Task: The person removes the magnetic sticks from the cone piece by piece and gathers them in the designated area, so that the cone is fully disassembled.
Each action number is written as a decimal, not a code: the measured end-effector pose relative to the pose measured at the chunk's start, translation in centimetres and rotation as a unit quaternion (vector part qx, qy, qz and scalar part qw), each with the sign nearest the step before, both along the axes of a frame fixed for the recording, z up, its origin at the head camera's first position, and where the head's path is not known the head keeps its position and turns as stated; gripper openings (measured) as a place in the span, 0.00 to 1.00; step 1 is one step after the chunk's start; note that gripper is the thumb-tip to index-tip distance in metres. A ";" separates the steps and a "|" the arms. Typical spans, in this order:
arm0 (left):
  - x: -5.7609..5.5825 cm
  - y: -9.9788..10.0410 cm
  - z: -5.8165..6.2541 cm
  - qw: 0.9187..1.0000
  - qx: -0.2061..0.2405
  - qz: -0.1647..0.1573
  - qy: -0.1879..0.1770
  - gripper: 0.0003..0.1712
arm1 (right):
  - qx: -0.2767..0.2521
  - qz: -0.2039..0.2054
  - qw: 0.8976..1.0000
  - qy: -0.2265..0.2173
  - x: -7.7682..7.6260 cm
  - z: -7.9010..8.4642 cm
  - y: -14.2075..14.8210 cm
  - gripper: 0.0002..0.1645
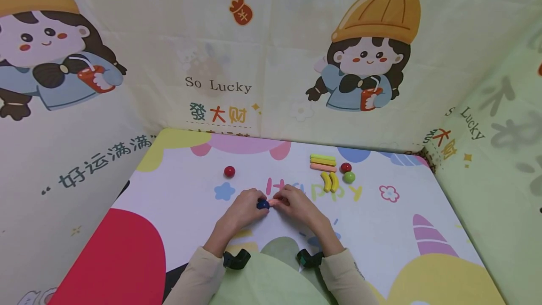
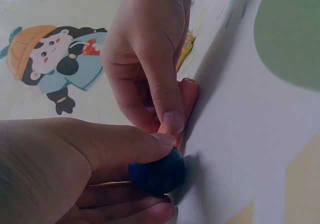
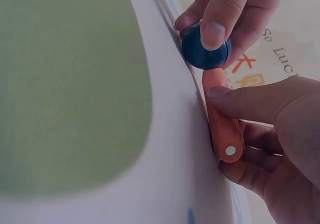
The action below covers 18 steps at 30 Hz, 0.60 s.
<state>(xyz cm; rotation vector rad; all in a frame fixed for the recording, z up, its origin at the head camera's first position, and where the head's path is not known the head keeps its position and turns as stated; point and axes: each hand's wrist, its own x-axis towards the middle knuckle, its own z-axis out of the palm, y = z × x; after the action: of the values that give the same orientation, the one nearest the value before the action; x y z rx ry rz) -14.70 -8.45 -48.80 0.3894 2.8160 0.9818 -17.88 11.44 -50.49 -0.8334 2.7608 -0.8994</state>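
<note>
Between thumb and fingers, my left hand (image 1: 244, 208) holds a glossy dark blue ball (image 3: 200, 54). My right hand (image 1: 299, 205) pinches a salmon-orange magnetic rod (image 3: 225, 134), its thumb lying along the side. A pale round disc shows at the rod's near end in the right wrist view. The rod's other end meets the ball, just above the white patterned tabletop (image 1: 190, 229). In the left wrist view, the left thumb covers the spot where ball and rod come together.
A red ball (image 1: 229, 171) lies beyond the left hand. Farther right are straight rods (image 1: 323, 160) in yellow-green, yellow and pink, two curved yellow pieces (image 1: 330, 182), another red ball (image 1: 345, 167) and a green ball (image 1: 349, 177). Printed cloth walls (image 1: 279, 60) stand behind and at the sides.
</note>
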 end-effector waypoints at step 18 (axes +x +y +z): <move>-0.1 -0.1 0.2 1.000 0.003 0.006 -0.016 0.20 | -0.001 -0.047 0.999 -0.005 -0.4 -0.2 0.0 0.12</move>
<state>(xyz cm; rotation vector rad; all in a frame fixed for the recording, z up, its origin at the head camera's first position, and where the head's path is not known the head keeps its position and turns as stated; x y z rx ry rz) -14.81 -8.57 -48.55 0.3551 2.7912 0.9901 -18.31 11.42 -50.74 -0.7032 2.8124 -0.9180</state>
